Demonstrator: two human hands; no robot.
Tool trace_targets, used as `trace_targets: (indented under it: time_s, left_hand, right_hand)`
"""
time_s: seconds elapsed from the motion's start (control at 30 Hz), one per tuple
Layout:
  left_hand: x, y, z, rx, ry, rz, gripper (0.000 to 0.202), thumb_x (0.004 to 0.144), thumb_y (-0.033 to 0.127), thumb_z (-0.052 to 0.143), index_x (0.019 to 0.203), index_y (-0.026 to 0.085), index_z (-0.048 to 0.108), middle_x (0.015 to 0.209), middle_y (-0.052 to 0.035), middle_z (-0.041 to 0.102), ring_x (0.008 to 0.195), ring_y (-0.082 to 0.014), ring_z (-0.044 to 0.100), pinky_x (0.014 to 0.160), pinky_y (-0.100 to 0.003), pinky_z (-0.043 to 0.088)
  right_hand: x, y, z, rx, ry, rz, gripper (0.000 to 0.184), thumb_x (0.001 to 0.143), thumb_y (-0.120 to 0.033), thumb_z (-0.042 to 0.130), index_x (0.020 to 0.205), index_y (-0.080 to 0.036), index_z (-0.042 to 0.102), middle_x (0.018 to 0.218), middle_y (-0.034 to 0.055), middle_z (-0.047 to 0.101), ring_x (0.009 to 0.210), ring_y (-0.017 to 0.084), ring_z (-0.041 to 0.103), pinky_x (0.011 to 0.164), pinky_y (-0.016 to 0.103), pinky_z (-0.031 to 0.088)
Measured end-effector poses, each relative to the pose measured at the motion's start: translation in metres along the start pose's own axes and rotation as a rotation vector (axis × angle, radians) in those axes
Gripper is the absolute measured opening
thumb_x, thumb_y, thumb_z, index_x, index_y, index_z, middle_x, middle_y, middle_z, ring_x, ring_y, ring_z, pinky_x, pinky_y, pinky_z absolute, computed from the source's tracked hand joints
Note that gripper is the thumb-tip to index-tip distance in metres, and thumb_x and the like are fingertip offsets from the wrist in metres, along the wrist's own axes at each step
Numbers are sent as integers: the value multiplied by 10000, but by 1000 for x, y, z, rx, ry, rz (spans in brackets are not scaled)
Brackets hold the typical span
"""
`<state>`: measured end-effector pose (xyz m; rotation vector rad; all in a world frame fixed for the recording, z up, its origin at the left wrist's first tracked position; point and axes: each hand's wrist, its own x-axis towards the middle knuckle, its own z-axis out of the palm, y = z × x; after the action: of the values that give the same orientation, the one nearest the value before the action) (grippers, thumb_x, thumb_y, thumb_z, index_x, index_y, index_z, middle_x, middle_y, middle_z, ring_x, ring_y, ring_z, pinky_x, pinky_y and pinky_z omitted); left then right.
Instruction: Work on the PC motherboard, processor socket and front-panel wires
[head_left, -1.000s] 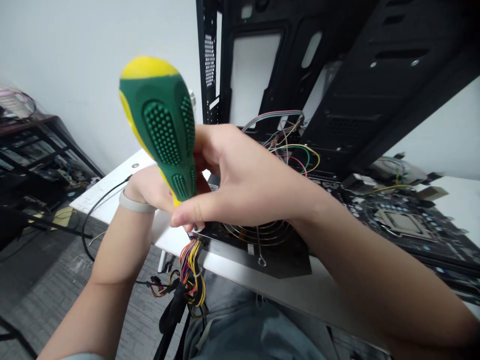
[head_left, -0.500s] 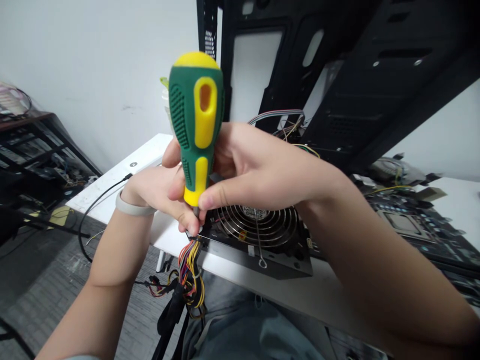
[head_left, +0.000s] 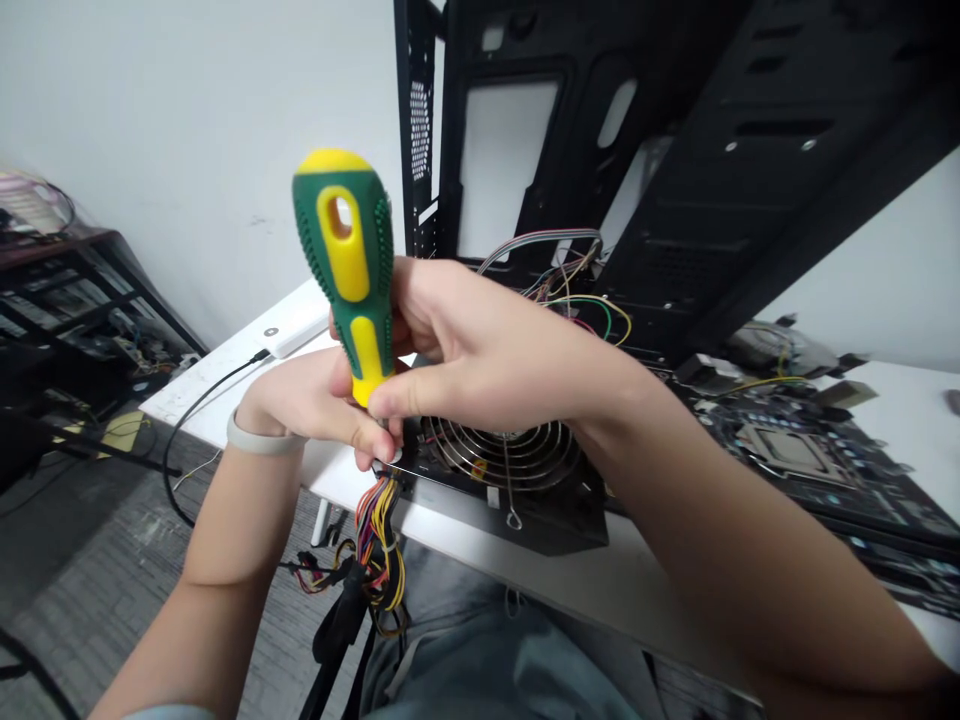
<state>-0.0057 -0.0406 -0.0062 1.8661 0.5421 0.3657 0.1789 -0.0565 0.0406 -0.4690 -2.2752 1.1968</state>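
A screwdriver [head_left: 370, 275] with a green and yellow handle stands nearly upright, its top leaning left. My right hand [head_left: 457, 350] is closed round the lower handle, thumb against the yellow collar. Lower down, my left hand [head_left: 330, 400] has its thumb and fingers closed about the metal shaft. The tip is hidden behind my fingers, at the left corner of a black power supply [head_left: 547, 520]. That power supply lies with its wire fan grille [head_left: 517, 475] facing up. A bundle of coloured cables [head_left: 381, 515] comes out near my left fingertips and hangs past the table edge.
A large black computer case [head_left: 577, 150] stands behind the power supply, with loose thin wires at its base. To the right lies a motherboard [head_left: 795, 455]. A white box with a black cable [head_left: 217, 380] sits on the left of the white table [head_left: 330, 478].
The screwdriver's handle has tipped to the left and turned, so its yellow slotted patch faces differently. Both hands keep their hold. The view has shifted slightly.
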Motion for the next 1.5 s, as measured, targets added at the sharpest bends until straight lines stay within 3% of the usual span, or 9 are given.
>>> trace_targets:
  time_s: [0.17,0.53,0.7,0.9,1.1,1.23,1.33,1.43,1.5]
  left_hand:
    - [-4,2,-4,131,-63,111,309,796,447,688,635,183,679,540,-28,679,485,-160,665,471,-249,577]
    - [1,4,-4,278,10,162,455,761,614,656,592,192,678,502,-19,664,493,-176,662,460,-270,562]
    - [0,5,-3,213,20,197,479,775,627,633,597,186,686,497,-25,664,452,-165,643,426,-258,547]
    - [0,3,-3,147,33,145,476,740,637,656,583,188,683,476,-28,652,465,-181,652,425,-272,559]
    - [0,-2,-1,-22,-6,54,331,739,491,746,688,173,672,527,-16,664,433,-145,629,417,-240,552]
    - [1,-8,3,-44,78,108,359,726,513,756,718,168,656,571,-31,664,428,-128,602,402,-216,530]
    - [3,-10,9,-79,273,212,363,760,531,719,753,174,657,656,-34,675,434,-93,560,400,-193,485]
    - [4,-7,14,-16,523,332,336,819,514,662,791,180,656,676,-20,652,523,-95,566,483,-199,483]
    - [4,-2,15,155,608,340,268,830,445,654,827,177,659,710,-29,659,629,-125,604,586,-231,511]
  right_hand:
    - [0,-12,3,-149,-41,27,279,716,-21,570,933,-170,480,718,-33,623,695,120,632,621,221,488]
    - [-1,-13,8,-97,19,42,253,682,-10,527,851,-177,441,746,-28,610,576,86,615,531,191,478]
    - [-2,-12,9,-90,25,53,243,687,-23,531,845,-178,431,752,-24,609,591,88,612,537,193,480]
    - [-3,-12,9,-56,23,41,240,704,-41,535,882,-175,448,743,-21,611,637,110,635,586,209,505]
    - [-1,3,7,9,59,-4,258,691,-61,578,887,-181,459,755,-34,606,682,105,629,609,201,523]
    - [-2,9,2,148,92,-49,268,691,-56,593,875,-181,443,805,-30,605,698,95,622,593,192,528]
    - [-5,1,-3,181,183,-41,265,733,-88,600,902,-198,429,800,-44,592,703,98,629,603,200,533]
    - [-9,-17,-11,155,423,-107,248,780,-126,607,924,-210,423,808,-55,570,766,93,637,713,219,541]
    - [-14,-30,-19,173,605,-191,202,824,-141,569,928,-215,414,779,-61,542,748,85,632,758,237,543]
